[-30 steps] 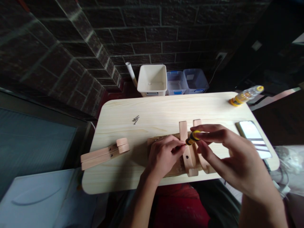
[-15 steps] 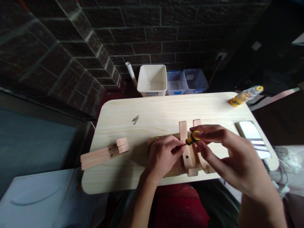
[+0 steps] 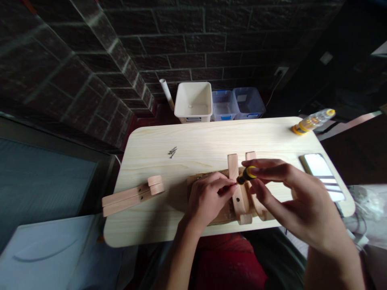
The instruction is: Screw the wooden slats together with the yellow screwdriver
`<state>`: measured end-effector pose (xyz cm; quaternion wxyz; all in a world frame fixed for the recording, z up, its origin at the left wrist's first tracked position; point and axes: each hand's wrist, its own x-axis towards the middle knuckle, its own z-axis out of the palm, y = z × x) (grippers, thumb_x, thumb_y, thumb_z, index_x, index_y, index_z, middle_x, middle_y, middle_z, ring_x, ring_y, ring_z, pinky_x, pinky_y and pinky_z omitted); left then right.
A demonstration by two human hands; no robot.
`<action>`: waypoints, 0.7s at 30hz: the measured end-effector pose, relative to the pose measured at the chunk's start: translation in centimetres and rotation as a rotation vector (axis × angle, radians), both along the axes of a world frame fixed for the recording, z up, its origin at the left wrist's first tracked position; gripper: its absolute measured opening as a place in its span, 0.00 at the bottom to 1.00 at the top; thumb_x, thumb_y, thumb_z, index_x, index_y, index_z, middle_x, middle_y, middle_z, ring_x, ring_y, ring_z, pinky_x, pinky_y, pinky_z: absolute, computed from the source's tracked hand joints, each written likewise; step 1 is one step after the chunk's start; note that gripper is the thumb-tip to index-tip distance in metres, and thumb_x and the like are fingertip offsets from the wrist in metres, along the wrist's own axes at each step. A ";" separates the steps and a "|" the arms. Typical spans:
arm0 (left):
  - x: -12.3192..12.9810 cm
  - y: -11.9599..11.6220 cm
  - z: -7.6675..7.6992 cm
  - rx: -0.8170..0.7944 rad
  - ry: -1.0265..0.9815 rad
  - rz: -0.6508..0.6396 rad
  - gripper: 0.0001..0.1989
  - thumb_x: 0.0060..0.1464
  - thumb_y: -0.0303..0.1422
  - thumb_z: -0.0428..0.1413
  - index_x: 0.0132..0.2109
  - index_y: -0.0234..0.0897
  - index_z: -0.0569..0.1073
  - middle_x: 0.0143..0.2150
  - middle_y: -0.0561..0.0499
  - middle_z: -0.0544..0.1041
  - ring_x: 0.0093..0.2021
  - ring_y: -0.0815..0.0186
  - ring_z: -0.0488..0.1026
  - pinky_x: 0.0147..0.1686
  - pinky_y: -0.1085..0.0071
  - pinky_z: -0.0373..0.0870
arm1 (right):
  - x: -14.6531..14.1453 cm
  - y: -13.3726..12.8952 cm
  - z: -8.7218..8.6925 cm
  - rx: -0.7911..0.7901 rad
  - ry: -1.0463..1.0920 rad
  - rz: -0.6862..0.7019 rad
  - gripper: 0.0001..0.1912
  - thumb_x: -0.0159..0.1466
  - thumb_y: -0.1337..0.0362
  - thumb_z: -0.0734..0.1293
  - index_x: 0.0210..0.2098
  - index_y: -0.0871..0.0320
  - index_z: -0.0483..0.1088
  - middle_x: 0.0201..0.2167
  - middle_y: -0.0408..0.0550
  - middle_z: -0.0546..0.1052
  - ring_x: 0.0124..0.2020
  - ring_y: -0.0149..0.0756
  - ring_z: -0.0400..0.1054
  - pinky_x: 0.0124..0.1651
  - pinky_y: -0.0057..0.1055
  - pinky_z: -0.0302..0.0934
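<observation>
My right hand (image 3: 290, 193) grips the yellow and black handle of a screwdriver (image 3: 248, 174) between thumb and fingers. Its tip end is over a pale wooden hook-shaped piece (image 3: 238, 207) that lies across a brown wooden board (image 3: 222, 217). My left hand (image 3: 208, 197) is closed, thumb and forefinger pinched together right by the screwdriver's tip; what they pinch is too small to make out. A dark hole shows in the hook piece below the tip. Just to its right is a second wooden hook piece (image 3: 250, 156), partly hidden by my right hand.
Several screws (image 3: 172, 152) lie on the table (image 3: 151, 137). Two more hook pieces (image 3: 130, 199) rest at the left edge. A clear screwdriver case (image 3: 313, 121) and a phone (image 3: 324, 177) are at the right. Behind the table stand a white bin (image 3: 193, 100) and two clear bins (image 3: 248, 102).
The screwdriver handle has turned or tilted very slightly in my right hand. Both hands and the wooden pieces stay in place.
</observation>
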<state>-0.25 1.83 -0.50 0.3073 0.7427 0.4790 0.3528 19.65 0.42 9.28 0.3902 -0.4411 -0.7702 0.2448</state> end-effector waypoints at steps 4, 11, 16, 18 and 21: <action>0.0 0.0 0.0 -0.004 0.009 -0.004 0.03 0.64 0.31 0.63 0.41 0.43 0.83 0.39 0.55 0.84 0.37 0.69 0.81 0.40 0.72 0.72 | 0.2 0.2 -0.5 0.004 0.024 -0.027 0.11 0.70 0.72 0.71 0.50 0.52 0.75 0.51 0.47 0.80 0.54 0.36 0.76 0.54 0.29 0.73; 0.0 -0.1 0.2 -0.001 0.014 0.005 0.04 0.64 0.31 0.63 0.42 0.43 0.84 0.38 0.55 0.84 0.36 0.69 0.80 0.39 0.72 0.71 | 0.4 0.3 0.0 0.038 -0.002 -0.028 0.12 0.69 0.71 0.72 0.50 0.53 0.75 0.50 0.48 0.80 0.54 0.38 0.75 0.55 0.30 0.73; 0.1 -0.1 0.3 -0.010 0.013 0.003 0.04 0.63 0.30 0.63 0.42 0.43 0.84 0.37 0.55 0.83 0.34 0.70 0.78 0.37 0.72 0.71 | 0.1 -0.4 0.6 -0.025 -0.039 -0.042 0.13 0.71 0.71 0.70 0.53 0.51 0.75 0.52 0.47 0.82 0.52 0.35 0.79 0.49 0.25 0.74; 0.1 -0.1 0.3 -0.010 0.011 0.005 0.04 0.63 0.30 0.63 0.42 0.43 0.84 0.37 0.55 0.84 0.33 0.70 0.78 0.37 0.72 0.71 | 0.1 -0.4 0.5 -0.011 -0.038 -0.051 0.12 0.71 0.71 0.71 0.52 0.50 0.75 0.51 0.46 0.82 0.50 0.35 0.79 0.48 0.25 0.74; 0.0 -0.1 0.3 -0.010 0.015 0.004 0.04 0.63 0.30 0.64 0.42 0.43 0.84 0.38 0.55 0.84 0.33 0.70 0.78 0.37 0.73 0.71 | 0.1 0.0 0.2 -0.002 0.000 -0.045 0.12 0.71 0.71 0.71 0.51 0.51 0.76 0.52 0.47 0.82 0.52 0.37 0.78 0.52 0.27 0.74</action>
